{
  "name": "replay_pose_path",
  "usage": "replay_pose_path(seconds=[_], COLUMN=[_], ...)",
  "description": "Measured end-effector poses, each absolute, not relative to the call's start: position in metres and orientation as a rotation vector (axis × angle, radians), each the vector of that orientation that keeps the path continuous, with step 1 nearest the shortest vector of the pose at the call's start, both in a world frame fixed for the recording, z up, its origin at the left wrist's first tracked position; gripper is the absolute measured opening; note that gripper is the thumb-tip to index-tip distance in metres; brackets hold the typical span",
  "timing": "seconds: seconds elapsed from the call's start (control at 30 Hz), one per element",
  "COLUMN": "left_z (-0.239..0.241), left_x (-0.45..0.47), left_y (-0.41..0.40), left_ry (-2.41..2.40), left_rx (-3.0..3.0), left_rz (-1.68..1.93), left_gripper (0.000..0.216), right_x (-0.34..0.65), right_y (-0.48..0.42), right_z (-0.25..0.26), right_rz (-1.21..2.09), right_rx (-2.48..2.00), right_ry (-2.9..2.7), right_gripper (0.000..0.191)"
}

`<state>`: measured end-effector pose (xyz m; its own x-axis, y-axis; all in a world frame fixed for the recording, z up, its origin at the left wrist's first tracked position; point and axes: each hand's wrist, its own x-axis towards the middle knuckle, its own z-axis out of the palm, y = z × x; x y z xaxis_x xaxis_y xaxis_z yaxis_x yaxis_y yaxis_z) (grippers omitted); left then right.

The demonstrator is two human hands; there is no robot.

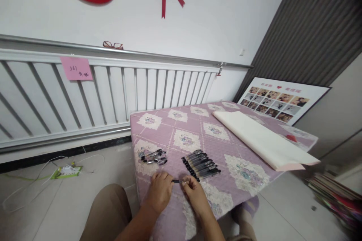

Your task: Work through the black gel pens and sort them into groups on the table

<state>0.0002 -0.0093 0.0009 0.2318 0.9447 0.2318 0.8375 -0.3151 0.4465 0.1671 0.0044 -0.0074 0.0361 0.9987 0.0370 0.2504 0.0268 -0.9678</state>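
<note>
Between my two hands, low over the near part of the table, is a black pen [176, 181]. My left hand [161, 189] is closed around one end of it. The fingers of my right hand [194, 192] pinch the other end, where a small clear or metallic part shows, too small to make out. Just beyond my right hand lies a neat row of black pens [202, 163], side by side, with their dark ends lined up. Past my left hand, several loose pens [154, 156] rest in a small pile.
A purple floral cloth covers the table [186, 120]. A cream folded sheet [254, 135] lies along its right side, near a photo board [283, 99]. Behind stands a white radiator [147, 84] with glasses [113, 45] on its pipe. A power strip [68, 171] sits on the floor left.
</note>
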Motion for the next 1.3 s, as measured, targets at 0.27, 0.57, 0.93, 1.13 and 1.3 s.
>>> replay_pose_path(seconds=[0.27,0.57,0.93,1.13,1.3], left_z=[0.003,0.001,0.000,-0.001,-0.002], left_x=[0.001,0.001,-0.020,-0.042,-0.050], left_y=[-0.010,-0.010,0.010,0.029,0.039], left_ry=[1.750,1.819,2.024,2.103,2.110], left_rx=[2.209,2.177,2.158,2.144,2.154], left_rz=[0.710,0.785,0.675,0.575,0.585], left_gripper=[0.018,0.016,0.016,0.016,0.015], right_x=[0.167,0.160,0.157,0.156,0.156], right_y=[0.001,0.005,0.000,0.000,0.001], right_z=[-0.010,-0.010,-0.007,-0.007,-0.011], right_rz=[1.025,0.764,0.663,0.642,0.637], right_rx=[-1.388,-1.496,-1.500,-1.481,-1.498], right_ry=[-1.073,-1.473,-1.552,-1.536,-1.549], right_gripper=[0.031,0.023,0.023,0.021,0.022])
